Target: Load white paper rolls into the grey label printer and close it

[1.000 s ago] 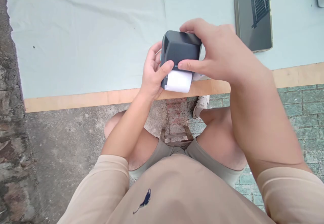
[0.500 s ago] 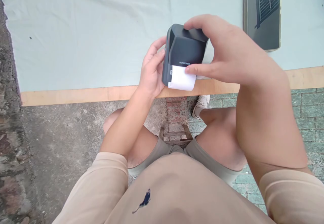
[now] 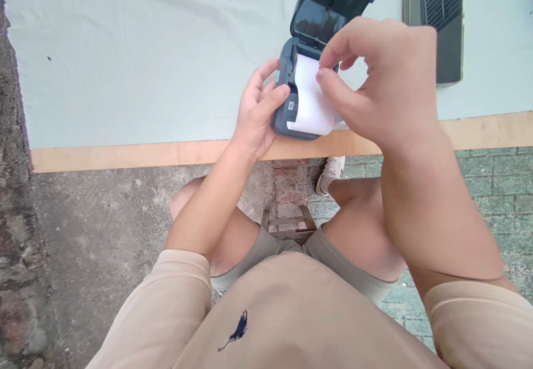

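Observation:
A dark label printer is held near the table's front edge, its lid swung up and away from me. My left hand grips its left side, the thumb resting on top near the paper slot. White label paper lies across the opened body and curls over the front. My right hand is at the paper's right edge, thumb and forefinger pinched on it. Part of the printer's right side is hidden behind that hand.
A phone or tablet with a dark screen and clear case lies at the right on the pale cloth. The table's bare wooden edge runs below. A wooden stool shows between my legs.
The printer's lid has gone from closed to raised, exposing the paper inside. My right hand has moved from the lid to the paper's edge. My left hand keeps its hold.

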Available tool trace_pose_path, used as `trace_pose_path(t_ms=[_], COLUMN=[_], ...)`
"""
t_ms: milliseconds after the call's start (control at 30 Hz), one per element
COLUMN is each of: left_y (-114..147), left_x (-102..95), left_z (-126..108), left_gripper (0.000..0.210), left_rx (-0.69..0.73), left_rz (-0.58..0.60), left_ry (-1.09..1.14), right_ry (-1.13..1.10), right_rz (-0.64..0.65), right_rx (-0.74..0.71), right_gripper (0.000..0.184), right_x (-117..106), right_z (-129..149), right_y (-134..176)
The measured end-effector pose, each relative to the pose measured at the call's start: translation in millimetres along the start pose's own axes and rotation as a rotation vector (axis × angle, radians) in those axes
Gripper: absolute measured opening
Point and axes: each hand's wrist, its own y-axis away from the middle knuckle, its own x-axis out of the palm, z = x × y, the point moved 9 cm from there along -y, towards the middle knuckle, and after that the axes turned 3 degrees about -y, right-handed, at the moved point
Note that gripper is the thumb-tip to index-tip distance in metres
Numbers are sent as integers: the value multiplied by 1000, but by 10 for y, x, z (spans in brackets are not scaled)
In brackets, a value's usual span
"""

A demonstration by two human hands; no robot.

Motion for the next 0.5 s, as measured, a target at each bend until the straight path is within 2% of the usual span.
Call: trace_pose_path(t_ms=[167,300,400,500], left_y=[53,71,57,36], left_x=[68,67,60,24], left_z=[-24,-45,-38,5], left_gripper=[46,43,41,43], left_rx=[23,31,25,-26], left_rz=[67,55,55,35], left_ry=[-73,-82,-79,-97], right_ry=[145,246,300,291], right_rz=[210,329,382,359], right_rx=[110,121,129,100], right_gripper=[27,19,14,14], right_x=[229,324,406,417], right_z=[-134,-113,-106,-61], right_y=[-65,-72,-91,-142])
